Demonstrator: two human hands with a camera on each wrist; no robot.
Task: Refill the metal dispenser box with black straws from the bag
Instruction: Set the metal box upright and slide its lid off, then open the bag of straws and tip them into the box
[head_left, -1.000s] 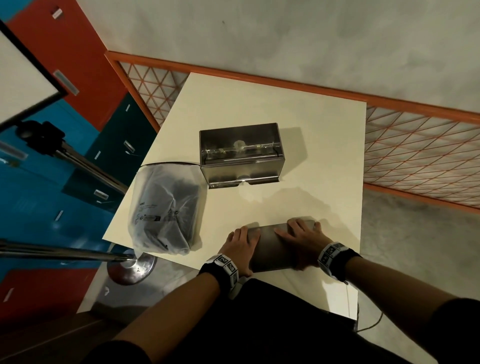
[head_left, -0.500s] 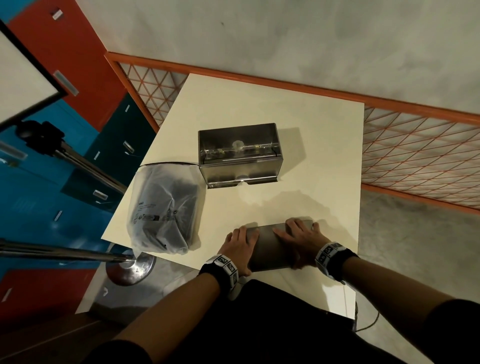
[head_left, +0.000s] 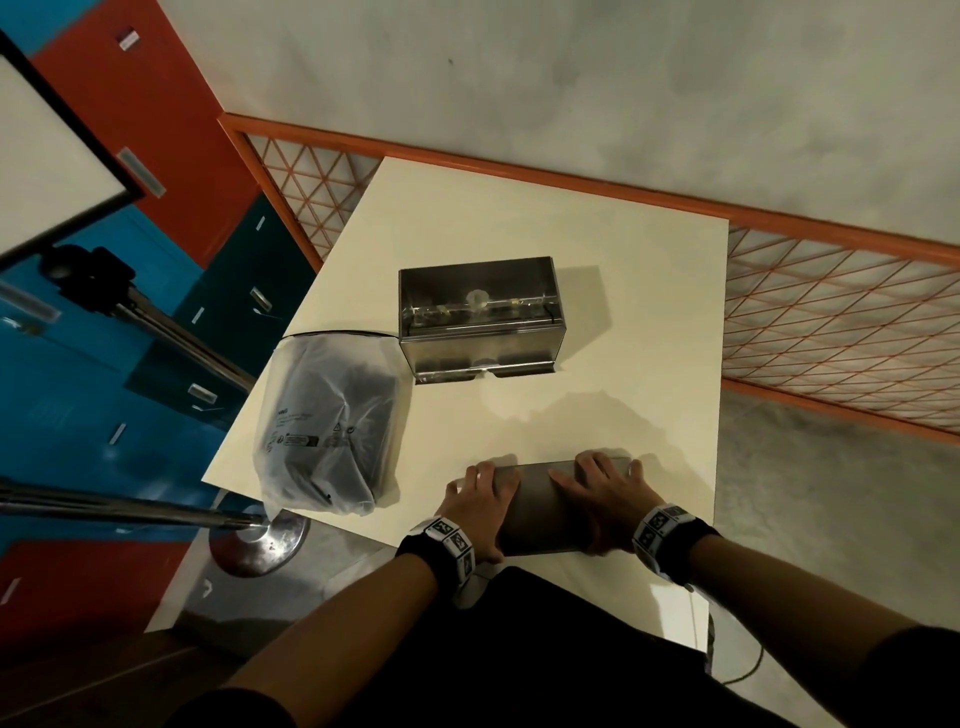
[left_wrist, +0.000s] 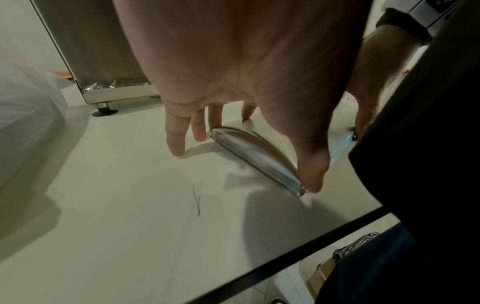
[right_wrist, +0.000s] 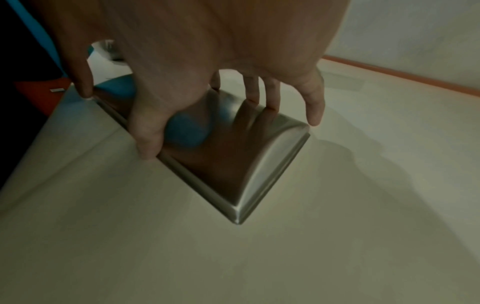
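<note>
Down at the lower middle of the head view, holding a curved metal lid (head_left: 545, 506) flat against the cream table (head_left: 623, 338), close to its near edge. Gripping the lid's left end with the left hand (head_left: 478, 501): in the left wrist view, pressing the thumb of that hand (left_wrist: 246, 61) on the near corner of the lid (left_wrist: 254, 152) and reaching the fingers down past the far edge, fingertips touching the tabletop. Gripping the right part with the right hand (head_left: 602, 493): in the right wrist view, setting the thumb of this hand (right_wrist: 207, 41) against the near rim of the lid (right_wrist: 233, 164), laying the middle fingers on the domed top and letting the little finger hang just past the end. Facing the metal dispenser box (head_left: 480, 322) at the centre of the head view, standing with its top open, well apart from the lid and above it in the frame; showing again at the upper left of the left wrist view (left_wrist: 103, 41) on small feet. Looking also at the cloudy plastic bag (head_left: 327, 421) at centre left, just beside the box's left corner and overhanging the table's left edge, with the dark bundle of black straws (head_left: 363, 395) inside. Not making out whether any straws are lying in the box. Wearing marker-printed bands on both wrists.
</note>
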